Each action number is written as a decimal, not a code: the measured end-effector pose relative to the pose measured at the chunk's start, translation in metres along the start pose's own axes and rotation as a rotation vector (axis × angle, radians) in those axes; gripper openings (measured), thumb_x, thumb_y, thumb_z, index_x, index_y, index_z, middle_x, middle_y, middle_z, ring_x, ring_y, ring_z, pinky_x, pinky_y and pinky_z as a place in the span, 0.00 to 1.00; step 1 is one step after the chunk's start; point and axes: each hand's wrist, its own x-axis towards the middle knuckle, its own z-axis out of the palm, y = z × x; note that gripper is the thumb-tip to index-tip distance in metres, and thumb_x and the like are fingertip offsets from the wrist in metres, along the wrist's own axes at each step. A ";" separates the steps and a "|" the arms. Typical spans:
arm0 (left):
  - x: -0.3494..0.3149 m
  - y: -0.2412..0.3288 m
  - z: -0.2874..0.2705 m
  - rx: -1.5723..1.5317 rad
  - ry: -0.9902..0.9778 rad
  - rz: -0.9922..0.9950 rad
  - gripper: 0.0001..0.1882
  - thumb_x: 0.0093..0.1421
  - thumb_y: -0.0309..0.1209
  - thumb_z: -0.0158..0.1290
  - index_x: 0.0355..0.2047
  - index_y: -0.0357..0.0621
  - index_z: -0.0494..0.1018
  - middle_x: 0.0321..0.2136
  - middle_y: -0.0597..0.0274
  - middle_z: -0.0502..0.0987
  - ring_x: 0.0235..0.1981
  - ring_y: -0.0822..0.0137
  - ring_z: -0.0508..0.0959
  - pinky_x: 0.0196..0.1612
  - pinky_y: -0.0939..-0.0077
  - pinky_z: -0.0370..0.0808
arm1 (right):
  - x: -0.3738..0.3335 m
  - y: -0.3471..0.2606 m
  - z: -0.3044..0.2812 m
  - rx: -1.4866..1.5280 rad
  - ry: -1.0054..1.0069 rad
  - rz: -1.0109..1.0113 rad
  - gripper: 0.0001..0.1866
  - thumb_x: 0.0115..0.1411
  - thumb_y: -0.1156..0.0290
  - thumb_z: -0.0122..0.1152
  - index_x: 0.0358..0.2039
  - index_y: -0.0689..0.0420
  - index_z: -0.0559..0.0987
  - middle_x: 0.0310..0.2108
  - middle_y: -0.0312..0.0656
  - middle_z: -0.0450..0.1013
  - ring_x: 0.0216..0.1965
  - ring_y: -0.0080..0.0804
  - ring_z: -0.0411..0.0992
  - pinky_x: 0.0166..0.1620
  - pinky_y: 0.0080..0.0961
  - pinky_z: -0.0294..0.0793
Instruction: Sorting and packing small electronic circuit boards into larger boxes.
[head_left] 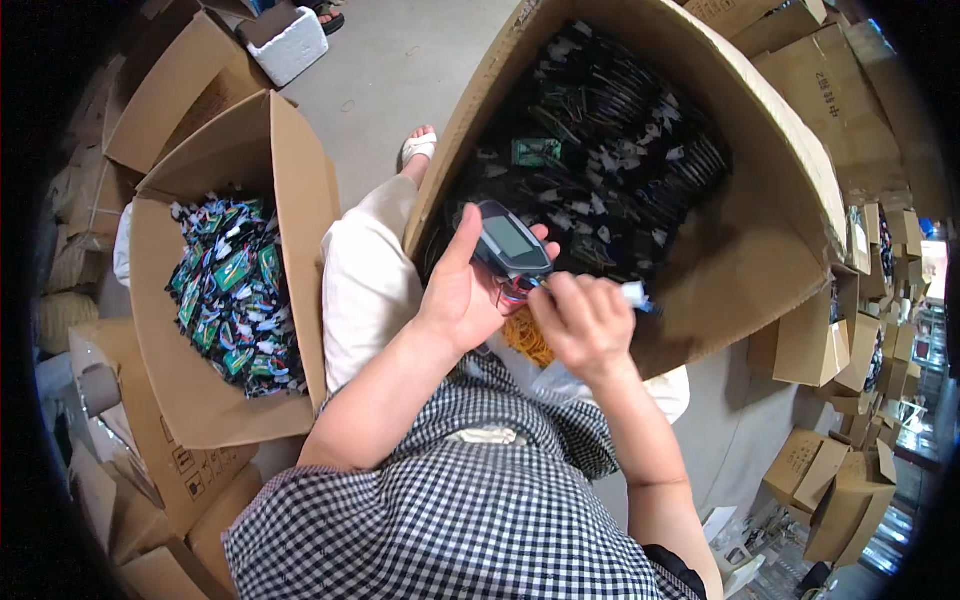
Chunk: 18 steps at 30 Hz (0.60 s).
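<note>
My left hand [452,302] is wrapped round a dark display unit [512,238] with a grey rectangular screen facing up. Red and dark wires [514,291] come out of its lower end. Close against that end, my right hand [588,322] is closed on the wires, its thumb and fingers pinched together. A white plug [634,294] with blue wire shows past the right fingers; how it joins the rest is hidden. Yellow-orange rubber bands [528,338] lie in a clear plastic bag [553,383] on my lap, just below the hands.
A big cardboard box [770,255] stands before me, holding many dark wired units [620,130]. To my left, another box [165,350] holds green circuit boards [235,270] with wires. A white foam box [290,48] sits far left. More cartons [800,345] line the right side.
</note>
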 end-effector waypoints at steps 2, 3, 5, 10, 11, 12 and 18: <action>-0.006 -0.006 -0.008 0.101 0.046 0.056 0.27 0.59 0.51 0.51 0.50 0.46 0.65 0.46 0.54 0.73 0.45 0.57 0.76 0.46 0.62 0.76 | -0.010 -0.021 -0.012 0.241 -0.063 0.154 0.13 0.43 0.70 0.63 0.33 0.55 0.77 0.39 0.40 0.71 0.35 0.34 0.71 0.39 0.30 0.68; -0.011 -0.009 -0.011 0.158 0.044 0.101 0.27 0.59 0.50 0.52 0.50 0.46 0.65 0.46 0.56 0.74 0.44 0.58 0.76 0.45 0.63 0.76 | -0.012 -0.026 -0.016 0.401 -0.063 0.264 0.15 0.42 0.70 0.65 0.34 0.56 0.77 0.40 0.42 0.72 0.36 0.35 0.71 0.40 0.31 0.68; -0.021 -0.015 -0.017 0.373 0.046 0.217 0.27 0.58 0.49 0.53 0.51 0.46 0.64 0.45 0.56 0.74 0.44 0.62 0.76 0.44 0.64 0.78 | -0.019 -0.031 -0.025 0.474 0.043 0.498 0.22 0.44 0.65 0.69 0.38 0.62 0.76 0.43 0.47 0.71 0.38 0.41 0.71 0.42 0.33 0.69; -0.037 -0.040 -0.012 0.765 -0.146 0.410 0.43 0.49 0.51 0.61 0.59 0.44 0.56 0.49 0.59 0.69 0.50 0.67 0.70 0.54 0.70 0.66 | -0.006 -0.041 -0.017 0.643 0.032 0.578 0.26 0.45 0.70 0.69 0.45 0.64 0.72 0.42 0.51 0.71 0.39 0.46 0.71 0.42 0.35 0.72; -0.038 -0.036 -0.015 0.772 -0.150 0.412 0.43 0.49 0.51 0.61 0.59 0.44 0.56 0.49 0.59 0.69 0.50 0.67 0.70 0.54 0.70 0.66 | -0.008 -0.043 -0.017 0.655 0.074 0.592 0.25 0.46 0.72 0.68 0.45 0.64 0.73 0.39 0.51 0.72 0.36 0.46 0.72 0.39 0.33 0.73; -0.038 -0.028 -0.021 0.726 -0.157 0.391 0.44 0.49 0.51 0.61 0.59 0.43 0.56 0.49 0.59 0.70 0.49 0.68 0.70 0.53 0.71 0.68 | -0.010 -0.042 -0.023 0.708 0.046 0.687 0.24 0.48 0.74 0.67 0.46 0.65 0.73 0.38 0.50 0.73 0.34 0.42 0.73 0.37 0.30 0.74; -0.060 -0.005 -0.003 0.846 0.032 0.350 0.53 0.41 0.63 0.58 0.59 0.42 0.56 0.43 0.57 0.74 0.40 0.64 0.77 0.45 0.69 0.75 | -0.040 -0.038 -0.058 1.194 0.317 1.035 0.31 0.55 0.83 0.57 0.59 0.68 0.59 0.45 0.49 0.73 0.41 0.32 0.74 0.43 0.25 0.76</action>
